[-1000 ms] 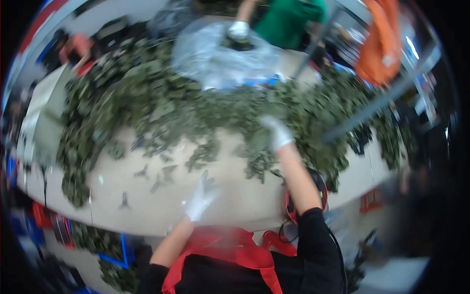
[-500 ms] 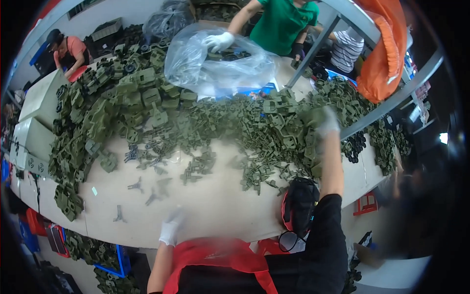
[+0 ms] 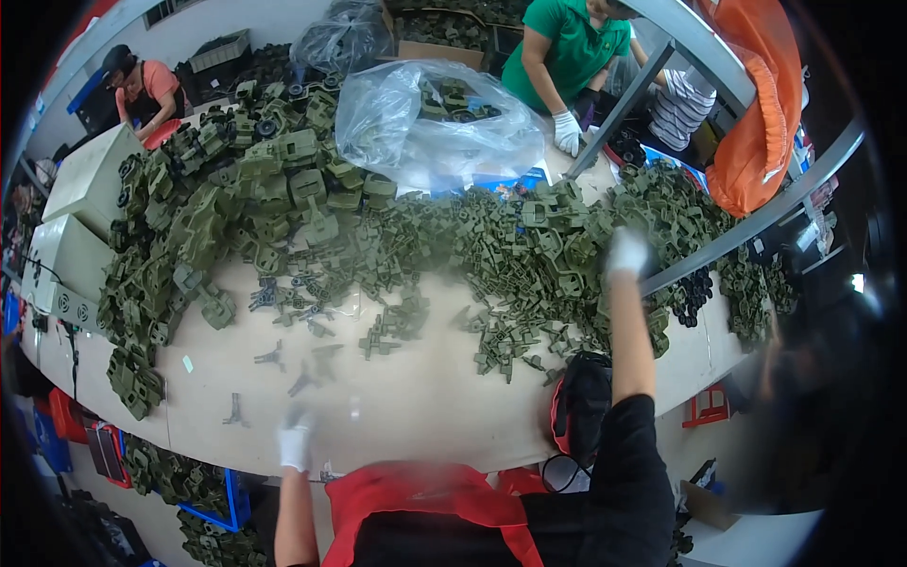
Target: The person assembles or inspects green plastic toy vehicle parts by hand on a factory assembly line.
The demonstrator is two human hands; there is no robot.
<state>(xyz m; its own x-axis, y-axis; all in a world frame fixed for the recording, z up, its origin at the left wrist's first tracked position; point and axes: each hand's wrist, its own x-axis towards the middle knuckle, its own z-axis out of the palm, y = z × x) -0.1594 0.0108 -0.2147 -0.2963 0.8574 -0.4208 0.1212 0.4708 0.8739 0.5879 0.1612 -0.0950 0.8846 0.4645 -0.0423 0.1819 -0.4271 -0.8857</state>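
Observation:
My left hand (image 3: 295, 444), in a white glove, is just above the table's near edge, close to a few small grey-green forked plastic parts (image 3: 269, 356). Motion blurs its fingers, and I see nothing clearly in them. My right hand (image 3: 627, 253), also gloved, reaches far forward over the right part of a large heap of olive-green plastic parts (image 3: 453, 236). It is smeared too, so its fingers and anything in them cannot be made out. Larger olive-green toy vehicle bodies (image 3: 274, 156) are piled at the left and back.
A black pouch with red trim (image 3: 581, 402) lies by my right forearm. A grey metal bar (image 3: 718, 248) slants across the right, below an orange bag (image 3: 765, 123). White boxes (image 3: 71, 260) stand at left. Beyond a clear plastic bag (image 3: 387, 123), a co-worker in green (image 3: 567, 52) stands.
My left hand has moved left along the near edge. My right hand remains over the heap, slightly lower in the picture. The co-worker's gloved hand has left the clear bag and moved right.

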